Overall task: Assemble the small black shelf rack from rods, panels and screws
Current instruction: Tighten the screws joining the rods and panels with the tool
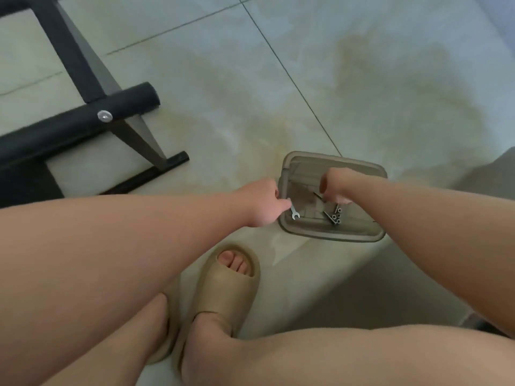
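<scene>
Pinching a spanner [294,213] in left hand [264,203] fingertips beside the tub [334,238] rim; curling right hand [335,186] just above the screws [335,215], grip unclear. Could snag rim, spilling screws. Reaching well right of the rack [128,97].

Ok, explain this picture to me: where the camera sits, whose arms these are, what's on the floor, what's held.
No machine here: a person wears one camera on the head, looking down at their own arms. The left hand pinches a small wrench. The right hand reaches into a plastic tray of screws on the tiled floor; whether it grips anything is unclear. The half-built black rack is at upper left; a slippered foot below.
</scene>
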Demonstrator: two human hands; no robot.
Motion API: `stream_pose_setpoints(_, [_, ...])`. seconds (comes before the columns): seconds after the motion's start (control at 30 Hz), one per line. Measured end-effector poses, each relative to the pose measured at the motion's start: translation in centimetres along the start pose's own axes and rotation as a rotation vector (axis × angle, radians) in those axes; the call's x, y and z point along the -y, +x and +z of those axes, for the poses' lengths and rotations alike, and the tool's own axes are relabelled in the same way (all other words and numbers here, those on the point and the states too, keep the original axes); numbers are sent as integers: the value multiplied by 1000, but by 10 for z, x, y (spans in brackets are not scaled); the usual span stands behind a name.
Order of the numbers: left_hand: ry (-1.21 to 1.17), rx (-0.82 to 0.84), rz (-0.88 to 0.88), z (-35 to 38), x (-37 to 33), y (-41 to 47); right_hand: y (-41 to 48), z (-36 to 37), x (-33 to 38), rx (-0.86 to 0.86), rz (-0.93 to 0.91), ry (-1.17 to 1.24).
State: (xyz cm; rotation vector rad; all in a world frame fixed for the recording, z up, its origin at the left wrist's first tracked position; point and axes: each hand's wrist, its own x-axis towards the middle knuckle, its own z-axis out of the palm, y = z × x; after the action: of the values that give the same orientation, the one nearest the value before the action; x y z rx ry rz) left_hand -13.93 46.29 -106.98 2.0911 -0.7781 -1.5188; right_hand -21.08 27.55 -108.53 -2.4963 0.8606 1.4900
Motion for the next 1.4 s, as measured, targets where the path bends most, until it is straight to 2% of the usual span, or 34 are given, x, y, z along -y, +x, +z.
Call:
stream_pose_setpoints(0.17, [-139,-32,-42,19,6,17,28,49,-21,-13,-12,-142])
stream_pose_setpoints(0.3, [-156,-55,-60,21,7,15,35,75,-24,-78,-31,-271])
stream_pose_setpoints(0.5, [-150,-71,-80,21,7,15,36,80,-26,-128,-48,-261])
stream_pose_setpoints(1.0, [-175,-55,-109,12,12,10,26,66,-17,-105,-30,238])
stream_pose_setpoints(1.2, [-98,-73,-153,-33,4,-14,-15,18,-4,-280,-130,375])
stream_pose_setpoints(1.4, [-198,-226,-200,-98,-16,-77,-95,-52,34,-422,-283,535])
